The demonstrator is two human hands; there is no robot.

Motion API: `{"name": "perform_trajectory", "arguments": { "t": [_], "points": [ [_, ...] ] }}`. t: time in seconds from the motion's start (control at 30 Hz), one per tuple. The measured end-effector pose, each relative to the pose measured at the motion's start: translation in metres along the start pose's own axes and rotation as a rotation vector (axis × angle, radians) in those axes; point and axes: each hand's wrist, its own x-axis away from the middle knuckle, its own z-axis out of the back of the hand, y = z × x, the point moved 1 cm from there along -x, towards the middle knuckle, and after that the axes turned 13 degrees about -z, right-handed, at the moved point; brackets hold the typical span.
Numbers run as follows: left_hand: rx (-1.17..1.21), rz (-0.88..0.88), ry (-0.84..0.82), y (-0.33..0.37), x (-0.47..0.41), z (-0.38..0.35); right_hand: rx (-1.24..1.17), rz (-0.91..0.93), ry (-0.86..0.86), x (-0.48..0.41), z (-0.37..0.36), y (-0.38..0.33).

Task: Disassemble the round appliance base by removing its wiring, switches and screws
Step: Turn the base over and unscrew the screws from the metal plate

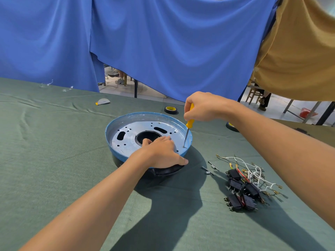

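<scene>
The green surface (54, 160) carries the round base (116, 124), which sits in the middle with its blue rim up.

The left hand (159, 151) lies on the near side of the base. Its fingers are laid out fairly straight on the metal plate and its thumb hangs over the rim. It grips nothing. If this hand lets up, the base could spin or slide when the tool turns.

At the right edge of the base, the screwdriver (190, 124) stands almost straight up, with its tip on a screw (184, 147). The right hand (203, 107) is wrapped tight around the yellow handle. If the tool leans, the tip could slip out and jab the left hand's fingers close by, or chew up the screw head.

Right of the base lie a few loose screws (208, 170). They are small and could roll away and get lost. Farther right are the black switches (241, 192) and a tangle of wires (253, 171), already out. An arm could catch on the wires.
</scene>
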Motion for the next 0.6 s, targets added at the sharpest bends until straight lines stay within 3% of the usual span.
{"name": "perform_trajectory", "arguments": {
  "t": [0.17, 0.33, 0.6],
  "points": [
    [0.004, -0.002, -0.003, 0.0006, 0.0011, 0.0002, 0.03, -0.036, 0.065, -0.0029, -0.0036, 0.0008],
    [0.001, -0.005, 0.001, 0.0003, 0.0009, 0.0005, -0.009, -0.016, 0.004, 0.0003, 0.0, 0.0008],
    [0.001, -0.003, 0.0, 0.0004, 0.0005, 0.0002, -0.029, -0.017, 0.041, -0.0009, -0.0036, 0.0009]
  ]
}}
